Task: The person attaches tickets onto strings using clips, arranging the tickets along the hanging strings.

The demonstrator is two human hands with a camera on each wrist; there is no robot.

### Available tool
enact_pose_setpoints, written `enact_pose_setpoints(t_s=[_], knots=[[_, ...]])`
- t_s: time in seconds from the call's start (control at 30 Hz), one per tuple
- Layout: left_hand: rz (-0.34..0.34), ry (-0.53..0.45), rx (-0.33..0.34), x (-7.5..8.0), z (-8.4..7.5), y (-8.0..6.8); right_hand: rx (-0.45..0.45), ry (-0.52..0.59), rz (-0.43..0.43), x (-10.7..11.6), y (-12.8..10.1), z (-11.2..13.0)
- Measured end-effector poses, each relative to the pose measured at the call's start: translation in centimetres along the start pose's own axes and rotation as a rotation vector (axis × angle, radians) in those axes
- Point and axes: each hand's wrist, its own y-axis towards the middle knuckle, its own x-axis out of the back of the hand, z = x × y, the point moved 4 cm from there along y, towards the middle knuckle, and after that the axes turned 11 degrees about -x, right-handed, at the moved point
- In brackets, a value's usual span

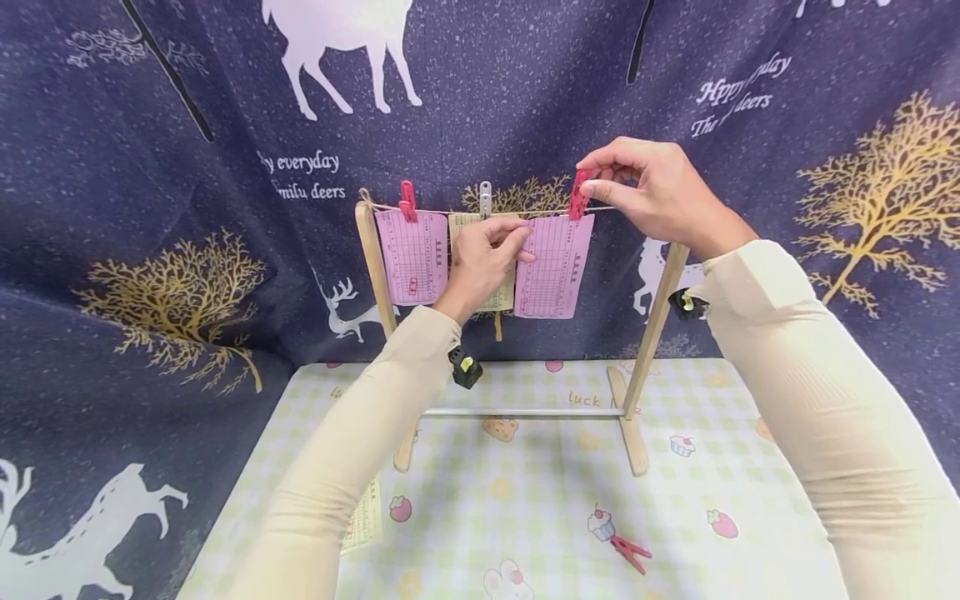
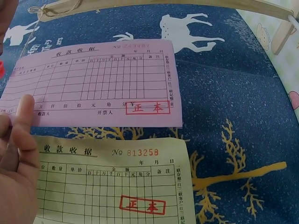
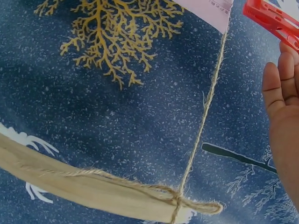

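Note:
My left hand [image 1: 483,258] pinches the upper left corner of a pink receipt slip [image 1: 553,271] at the twine [image 3: 205,107]. At the slip's upper right corner, my right hand [image 1: 663,196] grips a red clothespin [image 1: 578,198] between thumb and fingers, its tip over the twine and paper edge. Another pink slip [image 1: 412,258] hangs at the left under a red clothespin [image 1: 407,202]. Between the two pink slips is a yellow-green receipt [image 2: 117,182] under a grey clothespin [image 1: 485,198], partly hidden by my left hand in the head view.
The twine is tied to a wooden stand [image 1: 652,333] with a pale crossbar [image 1: 525,412]. On the checked tablecloth [image 1: 480,517] lie a loose red clothespin [image 1: 630,552] and a yellow-green slip [image 1: 365,521], partly behind my left sleeve. A dark deer-print curtain [image 1: 187,175] hangs behind.

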Motion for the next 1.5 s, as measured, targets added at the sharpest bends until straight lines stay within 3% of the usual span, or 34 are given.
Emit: enact_pose_setpoints(t_s=[0.23, 0.6, 1.5], knots=[[-0.003, 0.032, -0.006, -0.6, 0.0, 0.1, -0.029, 0.017, -0.039, -0.2, 0.9, -0.1], [-0.021, 0.074, 0.011, -1.0, 0.2, 0.1, -0.055, -0.003, -0.03, -1.4, 1.6, -0.5], [-0.061, 0.047, -0.034, -1.0, 0.3, 0.5, -0.034, 0.032, 0.008, -3.0, 1.4, -1.7]])
